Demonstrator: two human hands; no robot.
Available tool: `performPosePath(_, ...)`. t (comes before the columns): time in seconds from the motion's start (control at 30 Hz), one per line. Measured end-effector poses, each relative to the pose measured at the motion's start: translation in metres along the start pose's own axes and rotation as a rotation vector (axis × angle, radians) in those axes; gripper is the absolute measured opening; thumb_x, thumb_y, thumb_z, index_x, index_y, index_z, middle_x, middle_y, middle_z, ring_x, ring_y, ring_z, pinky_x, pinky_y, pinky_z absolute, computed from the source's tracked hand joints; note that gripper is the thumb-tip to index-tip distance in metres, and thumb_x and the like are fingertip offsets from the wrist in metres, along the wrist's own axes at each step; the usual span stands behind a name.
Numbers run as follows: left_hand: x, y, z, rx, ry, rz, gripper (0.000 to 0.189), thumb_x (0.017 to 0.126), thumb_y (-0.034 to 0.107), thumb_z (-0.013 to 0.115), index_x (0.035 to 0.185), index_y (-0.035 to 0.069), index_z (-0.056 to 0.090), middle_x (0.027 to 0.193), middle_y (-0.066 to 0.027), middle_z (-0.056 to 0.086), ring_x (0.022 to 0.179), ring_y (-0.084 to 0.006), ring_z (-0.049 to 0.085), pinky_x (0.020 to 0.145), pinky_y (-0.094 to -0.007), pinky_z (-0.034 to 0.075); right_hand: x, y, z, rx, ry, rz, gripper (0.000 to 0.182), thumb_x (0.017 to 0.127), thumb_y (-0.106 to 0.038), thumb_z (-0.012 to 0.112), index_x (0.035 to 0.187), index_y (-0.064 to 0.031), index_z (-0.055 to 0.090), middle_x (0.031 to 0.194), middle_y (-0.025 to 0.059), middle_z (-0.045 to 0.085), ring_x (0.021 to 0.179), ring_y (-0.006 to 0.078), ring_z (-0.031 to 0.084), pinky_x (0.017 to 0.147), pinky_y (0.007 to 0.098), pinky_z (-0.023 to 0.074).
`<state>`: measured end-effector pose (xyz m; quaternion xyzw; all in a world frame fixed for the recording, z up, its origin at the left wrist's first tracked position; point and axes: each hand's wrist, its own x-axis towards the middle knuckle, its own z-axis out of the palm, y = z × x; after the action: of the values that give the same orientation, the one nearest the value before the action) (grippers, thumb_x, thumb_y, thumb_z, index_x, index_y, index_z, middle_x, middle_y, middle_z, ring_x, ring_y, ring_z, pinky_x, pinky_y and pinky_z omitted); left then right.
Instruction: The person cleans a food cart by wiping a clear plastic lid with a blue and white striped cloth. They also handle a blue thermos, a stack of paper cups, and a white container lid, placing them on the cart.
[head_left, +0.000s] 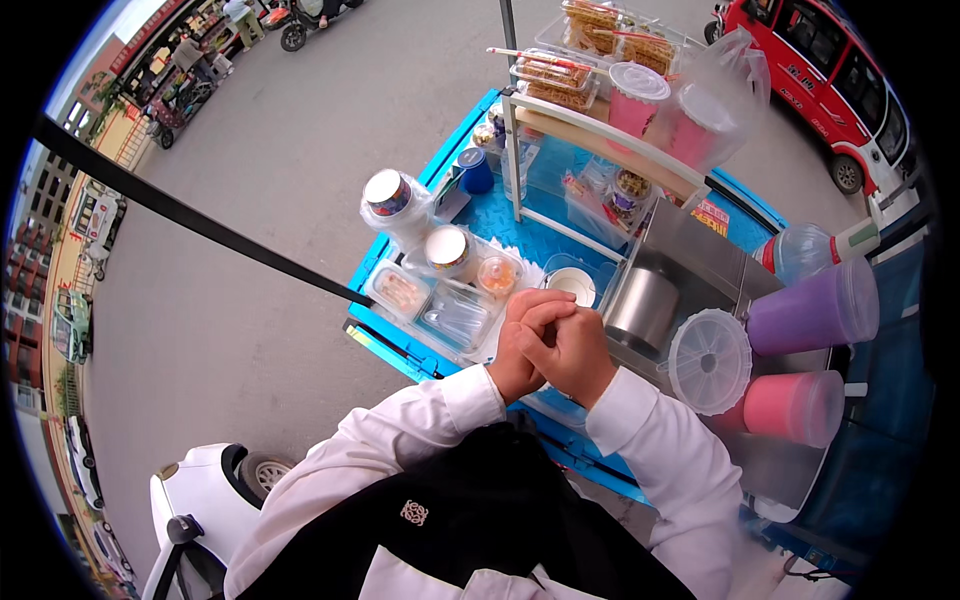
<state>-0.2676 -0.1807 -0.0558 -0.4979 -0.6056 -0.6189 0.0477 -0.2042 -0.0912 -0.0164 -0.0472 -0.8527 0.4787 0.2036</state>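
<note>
My left hand (517, 358) and my right hand (579, 351) are clasped together in front of my chest, fingers folded over each other. No object shows between them, though the palms are hidden. Just beyond my knuckles stands a white paper bowl (571, 285) in a clear plastic container. To the left are a clear box of plastic spoons (454, 318), a lidded tub with orange contents (498, 275) and a tub of pale packets (399, 291). A stainless steel cylinder (643, 309) lies right of my hands.
Stacked paper bowls (387, 193) wrapped in plastic stand at the blue cart's left edge (384, 251). A white-framed shelf (600, 120) carries noodle boxes (556, 79) and pink cups (637, 101). Purple (806, 315) and pink tubs (795, 409) lean at right. A black pole (202, 206) crosses the left side.
</note>
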Motion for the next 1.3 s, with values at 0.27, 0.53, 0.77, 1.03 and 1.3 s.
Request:
performPosePath(0.27, -0.002, -0.02, -0.033, -0.138, -0.235, 0.183, 0.052, 0.081, 0.007, 0.06, 0.131, 0.011, 0.047, 0.126, -0.0116, 0.05, 0.11, -0.0297, 0.051, 0.093, -0.0396, 0.04, 0.003, -0.013, 0.003, -0.06, -0.002, 0.04, 0.035, 0.069, -0.033, 0.073, 0.072, -0.0002, 0.064, 0.063, 0.0145, 0.062, 0.058, 0.0288, 0.064, 0.051, 0.034, 0.0507)
performPosePath(0.53, 0.002, -0.03, -0.039, -0.192, -0.308, 0.238, 0.052, 0.082, 0.01, 0.059, 0.132, 0.009, 0.045, 0.131, -0.0136, 0.046, 0.113, -0.0298, 0.05, 0.095, -0.0407, 0.038, 0.008, -0.018, 0.004, -0.024, -0.042, 0.1, 0.032, 0.067, -0.027, 0.076, 0.08, 0.0005, 0.064, 0.07, 0.0142, 0.065, 0.064, 0.0284, 0.066, 0.056, 0.0328, 0.0523)
performPosePath(0.77, -0.003, -0.05, -0.048, -0.086, -0.285, 0.337, 0.055, 0.079, 0.008, 0.062, 0.131, 0.009, 0.044, 0.133, -0.0153, 0.044, 0.113, -0.0309, 0.05, 0.094, -0.0435, 0.039, 0.017, -0.015, -0.001, -0.073, -0.25, 0.063, 0.041, 0.075, -0.027, 0.071, 0.103, 0.0008, 0.06, 0.092, 0.0168, 0.063, 0.082, 0.0294, 0.063, 0.07, 0.0373, 0.0503)
performPosePath(1.03, 0.024, -0.226, -0.058, 0.459, -0.202, -0.481, 0.062, 0.078, 0.017, 0.064, 0.13, 0.0, 0.037, 0.136, -0.0244, 0.036, 0.125, -0.0397, 0.036, 0.105, -0.0432, 0.03, 0.02, -0.016, 0.001, -0.138, -0.262, 0.12, 0.055, 0.08, -0.023, 0.066, 0.126, -0.0006, 0.044, 0.102, 0.0176, 0.057, 0.093, 0.0326, 0.056, 0.08, 0.0389, 0.0463)
performPosePath(1.3, 0.185, -0.402, -0.059, 1.042, -0.427, -0.956, 0.063, 0.071, 0.033, 0.073, 0.126, 0.015, 0.05, 0.131, -0.0118, 0.046, 0.121, -0.0327, 0.045, 0.097, -0.0489, 0.038, 0.026, -0.005, -0.006, -0.138, -0.207, 0.04, 0.045, 0.078, -0.017, 0.067, 0.116, 0.0021, 0.054, 0.093, 0.0131, 0.059, 0.081, 0.0255, 0.058, 0.071, 0.0325, 0.0478)
